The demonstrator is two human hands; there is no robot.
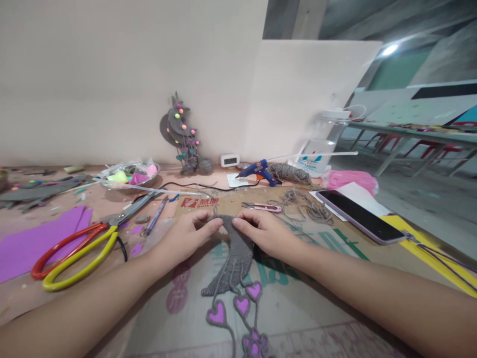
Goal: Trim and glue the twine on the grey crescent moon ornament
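While left fingers [213, 227] and right fingers [243, 226] pinch yarn crescent [239, 254] | ribbed, grey | purple hearts [242, 305]

The crescent [240, 256] is wrapped in rough, matt yarn [244, 246]; toward the desk's [15, 297] left edge, the scissors [117, 219] are fitted with glossy plastic handles [59, 286] and metal blades [143, 202]; by its right edge, the phone [361, 216] is faced with smooth gloss.

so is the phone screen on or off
Off, it seems: the phone lies face up, its front plain black with nothing lit.
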